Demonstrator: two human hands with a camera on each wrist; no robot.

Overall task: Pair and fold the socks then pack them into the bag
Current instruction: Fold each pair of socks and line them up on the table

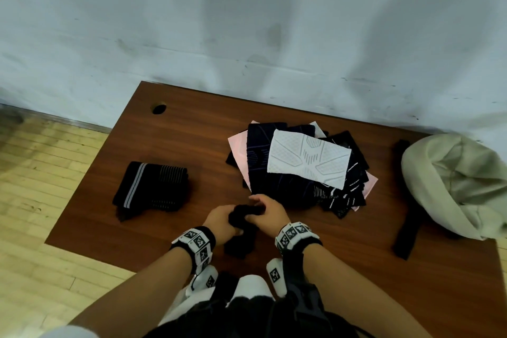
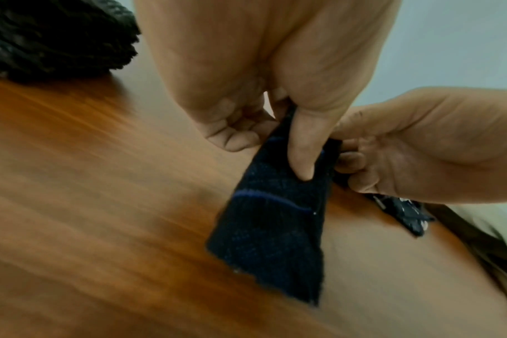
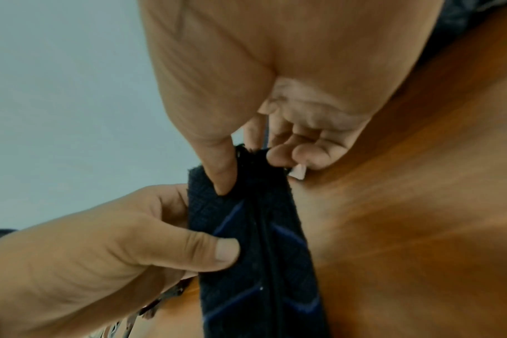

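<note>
Both hands grip one navy knit sock — ribbed, blue-striped — above the wooden table's near edge. Left hand and right hand pinch it with curled fingers (thumbs pressing the fabric).

Head view high above table, wrist views close underneath, all sharing held sock.

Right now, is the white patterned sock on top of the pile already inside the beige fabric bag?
No. The white patterned sock lies on the sock pile on the brown wooden table, apart from the beige fabric bag at the table's right.
</note>
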